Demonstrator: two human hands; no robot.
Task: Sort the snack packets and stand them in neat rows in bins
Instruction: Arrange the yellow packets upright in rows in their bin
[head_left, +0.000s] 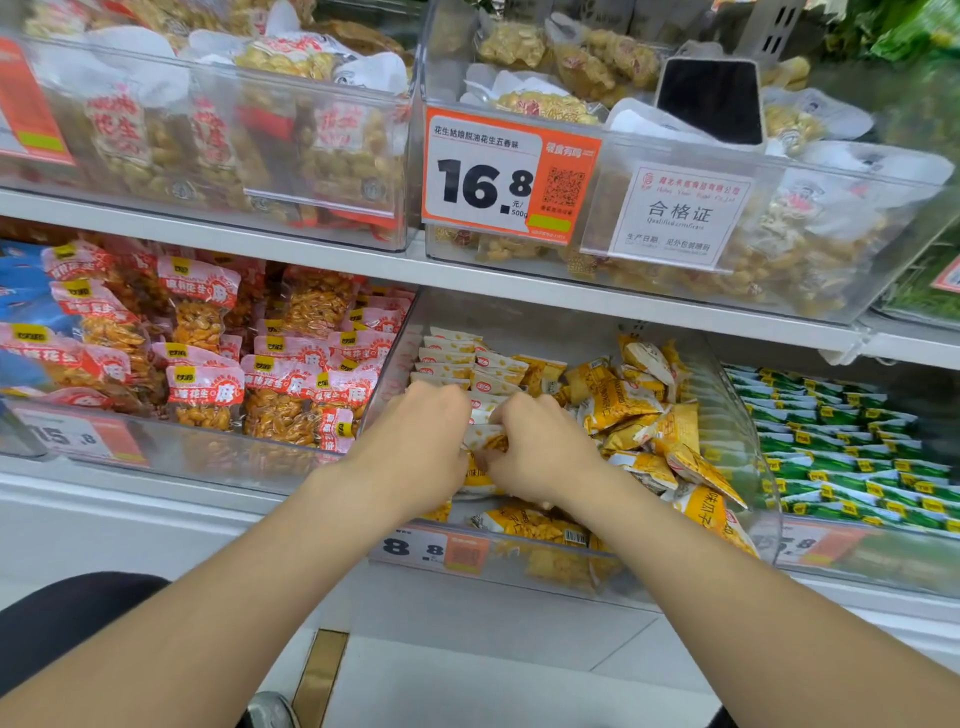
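The yellow packets (639, 415) we are sorting lie in the clear bin (748, 447) at the middle of the lower shelf, and a good part of them is hidden from us. Our own hands cover the front left of the bin, so we cannot count the packets bunched between them, and the print on that bunch is too crumpled to read. At the back left a short row of packets (449, 358) stands on edge, one behind another. To the right the rest lie in a loose heap, tilted every way. Our left hand (421, 441) is curled knuckles-up with its fingertips out of sight, and our right hand (540, 452) is curled just beside it. Both grip the same small bunch of yellow packets, which shows in the narrow gap between them. On the bin's front wall sits a small price tag (431, 551), its figures blurred. The left bin (208, 457) holds red packets (205, 389) of peanuts, some upright and some leaning. The right bin (883, 556) holds green packets (831, 441) in tidy rows. Above a white shelf edge (311, 254), two more clear bins hold pale peanut bags (280, 57). One of these bins bears an orange price tag (509, 176) reading 16.8 and a white certificate card (680, 213). Below us are pale floor tiles (467, 670) and a dark knee (67, 623) at the lower left corner.
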